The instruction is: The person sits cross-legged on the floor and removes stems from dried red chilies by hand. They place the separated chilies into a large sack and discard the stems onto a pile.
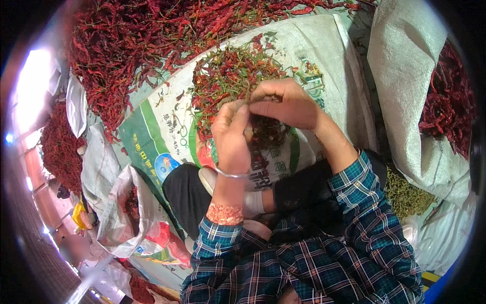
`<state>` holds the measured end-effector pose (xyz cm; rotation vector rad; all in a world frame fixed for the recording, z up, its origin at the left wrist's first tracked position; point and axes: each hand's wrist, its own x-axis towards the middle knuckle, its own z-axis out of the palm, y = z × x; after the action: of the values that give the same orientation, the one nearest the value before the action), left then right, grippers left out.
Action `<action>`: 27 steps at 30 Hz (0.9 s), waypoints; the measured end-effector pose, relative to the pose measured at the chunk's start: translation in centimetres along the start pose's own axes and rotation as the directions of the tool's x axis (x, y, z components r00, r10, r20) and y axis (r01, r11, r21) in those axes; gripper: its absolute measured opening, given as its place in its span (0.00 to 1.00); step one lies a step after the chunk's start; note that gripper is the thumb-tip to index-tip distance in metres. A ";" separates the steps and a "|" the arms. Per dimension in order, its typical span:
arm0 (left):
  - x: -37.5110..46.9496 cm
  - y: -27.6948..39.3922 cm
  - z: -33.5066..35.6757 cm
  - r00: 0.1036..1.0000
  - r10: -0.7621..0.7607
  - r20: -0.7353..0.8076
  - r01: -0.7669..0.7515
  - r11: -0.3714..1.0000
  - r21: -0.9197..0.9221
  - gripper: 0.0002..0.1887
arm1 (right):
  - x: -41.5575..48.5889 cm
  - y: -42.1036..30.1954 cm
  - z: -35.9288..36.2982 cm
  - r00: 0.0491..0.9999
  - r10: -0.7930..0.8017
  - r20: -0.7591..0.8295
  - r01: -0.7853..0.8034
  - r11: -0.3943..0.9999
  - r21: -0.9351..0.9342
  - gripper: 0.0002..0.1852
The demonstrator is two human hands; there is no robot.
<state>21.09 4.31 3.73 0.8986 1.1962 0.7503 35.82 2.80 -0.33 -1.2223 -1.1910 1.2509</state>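
Note:
My left hand (231, 131) and my right hand (290, 102) meet fingertip to fingertip above a woven sack laid flat (322, 41). Thumbs and forefingers pinch a thin brownish-green stalk (247, 93) between them; my fingers hide its lower end. Beneath and beyond my hands, a heap of broken red chillies and green stems (224, 72) covers part of the sack. Darker pieces (269, 133) lie in the shadow under my right hand. A bangle circles my left wrist.
A large spread of dried red chillies (114, 49) lies beyond the sack. At right stands an open white sack (402, 68) with red chillies (448, 102), near a greenish heap (408, 193). Another open sack (125, 216) is at left. A person (81, 216) is partly visible at far left.

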 end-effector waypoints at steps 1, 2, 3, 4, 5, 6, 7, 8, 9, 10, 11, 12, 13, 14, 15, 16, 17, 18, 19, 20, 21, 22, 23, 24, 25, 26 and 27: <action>-0.2 -0.1 -0.1 0.999 -0.030 0.037 0.029 0.999 0.041 0.06 | 0.0 -0.1 0.0 1.000 -0.001 -0.001 0.001 1.000 0.002 0.10; -0.5 -0.2 -0.4 0.995 -0.062 0.074 0.056 0.995 0.083 0.06 | 0.2 -0.1 0.1 1.000 -0.002 -0.003 0.002 1.000 0.004 0.10; -0.7 -0.2 -0.6 0.989 -0.092 0.116 0.077 0.989 0.125 0.06 | 0.2 -0.2 0.0 1.000 -0.007 -0.010 0.007 1.000 0.001 0.11; -0.8 -0.9 -1.1 0.986 -0.097 0.132 0.071 0.980 0.188 0.07 | 0.1 0.1 0.3 0.997 -0.080 -0.003 0.079 0.992 -0.098 0.08; -0.5 -1.8 -1.2 0.993 -0.050 0.110 0.030 0.983 0.182 0.07 | -0.1 0.3 0.7 0.986 -0.156 -0.057 0.135 0.952 -0.274 0.08; 0.0 -2.7 -1.4 0.996 -0.005 0.084 -0.010 0.984 0.179 0.08 | -0.2 0.5 1.4 0.967 -0.237 -0.093 0.173 0.882 -0.439 0.07; 0.3 -3.1 -1.2 0.997 0.039 0.061 -0.049 0.983 0.178 0.09 | -0.4 0.1 2.0 0.940 -0.320 -0.117 0.192 0.781 -0.594 0.07; 0.7 -3.2 -0.9 0.998 0.027 0.063 -0.038 0.984 0.175 0.08 | -0.6 -0.3 2.4 0.897 -0.428 -0.113 0.242 0.688 -0.684 0.06; 1.0 -3.0 -0.6 0.998 0.015 0.062 -0.025 0.985 0.172 0.07 | -0.6 -0.4 2.3 0.909 -0.389 -0.148 0.186 0.698 -0.691 0.06; 1.4 -2.9 -0.2 0.980 0.158 0.117 -0.192 0.897 0.397 0.06 | -0.5 -0.3 2.1 0.919 -0.349 -0.183 0.130 0.706 -0.696 0.06; 1.7 -2.9 0.8 0.998 -0.031 0.059 0.027 0.998 0.059 0.07 | -0.5 -0.3 2.0 0.925 -0.310 -0.219 0.072 0.711 -0.700 0.06; 1.9 -2.4 2.0 0.976 -0.216 -0.007 0.203 0.929 -0.309 0.09 | -0.3 -0.5 2.0 0.892 -0.389 -0.229 0.101 0.666 -0.739 0.05; 2.5 -2.7 1.7 0.974 -0.228 0.003 0.217 0.920 -0.328 0.08 | -0.3 -0.9 2.0 0.853 -0.468 -0.233 0.169 0.669 -0.724 0.05; 3.4 -3.2 0.8 0.970 -0.241 0.014 0.231 0.909 -0.346 0.07 | -0.5 -1.4 2.0 0.806 -0.542 -0.239 0.236 0.664 -0.709 0.06; 4.3 -3.5 -0.2 0.967 -0.255 0.027 0.247 0.898 -0.363 0.06 | -0.5 -1.9 1.9 0.752 -0.611 -0.248 0.301 0.653 -0.695 0.06; 5.2 -3.5 -0.7 0.963 -0.266 0.040 0.261 0.889 -0.376 0.05 | -0.2 -1.2 1.3 0.724 -0.628 -0.285 0.284 0.648 -0.707 0.06; 5.7 -3.1 -1.1 0.948 -0.143 0.286 0.282 0.794 -0.539 0.04 | 0.2 0.9 0.1 0.780 -0.548 -0.302 0.173 0.653 -0.737 0.05; 5.4 -1.9 -0.2 0.959 -0.161 0.234 0.267 0.791 -0.551 0.04 | 0.2 1.4 -2.1 0.845 -0.401 -0.355 -0.025 0.634 -0.773 0.06; 4.9 0.1 1.2 0.971 -0.167 0.174 0.237 0.788 -0.568 0.03 | 0.0 1.3 -3.9 0.877 -0.254 -0.407 -0.201 0.575 -0.793 0.08; 5.2 1.9 2.9 0.964 -0.264 -0.008 0.217 0.809 -0.546 0.04 | 0.1 0.4 -5.0 0.848 -0.188 -0.495 -0.303 0.594 -0.745 0.09; 6.4 1.6 2.4 0.982 -0.166 0.089 0.188 0.836 -0.515 0.06 | 0.2 -0.4 -5.7 0.814 -0.122 -0.567 -0.390 0.608 -0.691 0.11; 8.1 1.4 2.7 0.987 -0.109 0.119 0.148 0.907 -0.394 0.08 | 0.0 -0.7 -6.3 0.762 -0.047 -0.646 -0.491 0.609 -0.623 0.12; 9.8 1.3 3.1 0.986 -0.055 0.157 0.096 0.959 -0.267 0.09 | 0.0 -0.4 -6.4 0.771 -0.071 -0.633 -0.444 0.653 -0.613 0.13; 11.2 1.1 3.9 0.988 -0.006 0.154 0.029 0.988 -0.149 0.11 | -0.1 -0.1 -6.4 0.776 -0.092 -0.624 -0.401 0.692 -0.600 0.14; 12.6 1.0 4.5 0.989 0.067 0.132 -0.075 0.995 0.058 0.09 | 0.0 0.0 -6.2 0.786 -0.116 -0.607 -0.345 0.733 -0.587 0.15; 14.4 0.4 4.5 0.939 0.297 0.172 -0.342 0.854 0.392 0.08 | 0.1 0.1 -6.0 0.803 -0.147 -0.577 -0.312 0.722 -0.618 0.13; 15.6 0.2 5.0 0.829 0.478 0.291 -0.539 0.541 0.646 0.08 | 0.2 0.3 -6.0 0.797 -0.169 -0.579 -0.295 0.728 -0.619 0.12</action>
<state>29.36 17.00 -2.46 1.9906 1.1597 0.6906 41.82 3.09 -0.68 -2.0439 -1.1349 0.3282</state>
